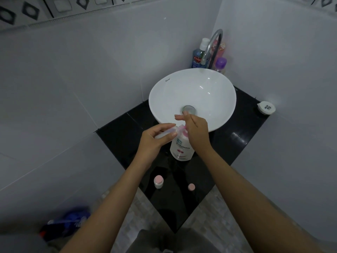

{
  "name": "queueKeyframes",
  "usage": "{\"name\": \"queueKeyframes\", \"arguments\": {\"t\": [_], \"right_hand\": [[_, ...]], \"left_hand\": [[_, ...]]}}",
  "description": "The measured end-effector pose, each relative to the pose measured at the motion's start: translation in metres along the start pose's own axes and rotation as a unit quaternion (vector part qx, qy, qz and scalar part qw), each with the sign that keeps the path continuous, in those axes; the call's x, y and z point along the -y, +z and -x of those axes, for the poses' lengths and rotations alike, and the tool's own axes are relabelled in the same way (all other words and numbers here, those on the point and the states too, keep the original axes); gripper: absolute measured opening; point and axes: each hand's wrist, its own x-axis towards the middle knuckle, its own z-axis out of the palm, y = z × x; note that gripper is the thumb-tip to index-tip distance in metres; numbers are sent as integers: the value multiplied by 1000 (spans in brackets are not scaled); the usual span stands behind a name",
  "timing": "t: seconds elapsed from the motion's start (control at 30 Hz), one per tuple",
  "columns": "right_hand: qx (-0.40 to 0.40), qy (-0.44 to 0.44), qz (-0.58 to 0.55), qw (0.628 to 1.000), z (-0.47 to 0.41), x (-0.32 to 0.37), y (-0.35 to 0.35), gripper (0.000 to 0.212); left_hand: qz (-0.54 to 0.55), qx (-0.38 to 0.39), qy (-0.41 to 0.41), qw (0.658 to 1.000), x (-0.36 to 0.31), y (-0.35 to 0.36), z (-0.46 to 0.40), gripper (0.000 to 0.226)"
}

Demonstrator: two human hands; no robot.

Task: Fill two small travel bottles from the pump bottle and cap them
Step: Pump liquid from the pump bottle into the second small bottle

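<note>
A white pump bottle [181, 147] with a pink label and pink pump head stands on the black counter [118, 136] in front of the basin. My left hand [155, 139] grips a small clear travel bottle [168, 132], tilted with its mouth against the pink nozzle. My right hand [196, 129] rests palm-down on the pump head, fingers spread. A second small travel bottle [158, 182] with a pink cap stands near the counter's front corner. A loose pink cap [191, 187] lies to its right.
A white bowl basin [215, 83] with a metal drain sits behind the pump bottle, under a curved chrome tap [212, 46]. Several toiletry bottles [198, 55] crowd the back corner. A small round white container [266, 107] sits at the counter's right. Tiled walls close in on both sides.
</note>
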Motion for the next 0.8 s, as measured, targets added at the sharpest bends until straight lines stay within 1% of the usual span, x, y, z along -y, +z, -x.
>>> {"name": "queueKeyframes", "arguments": {"t": [0.1, 0.23, 0.33, 0.4, 0.57, 0.67, 0.8], "right_hand": [[-4, -34, 35, 999, 5, -4, 2, 38], [23, 13, 22, 999, -5, 9, -5, 36], [3, -14, 56, 998, -6, 10, -6, 38], [-10, -17, 36, 999, -4, 9, -4, 38], [-7, -4, 6, 1000, -2, 2, -1, 36], [-14, -24, 28, 999, 4, 0, 1, 36], [-10, -7, 29, 1000, 4, 8, -1, 35]], "left_hand": [[0, -3, 0, 1000, 1, -1, 0, 28], [4, 11, 1, 1000, -4, -2, 0, 29], [3, 7, 3, 1000, -5, -2, -1, 26], [7, 9, 3, 1000, -5, -2, -2, 26], [4, 4, -5, 1000, 1, 0, -1, 27], [0, 4, -11, 1000, 2, 0, 0, 27], [8, 11, -13, 1000, -2, -4, 2, 26]]}}
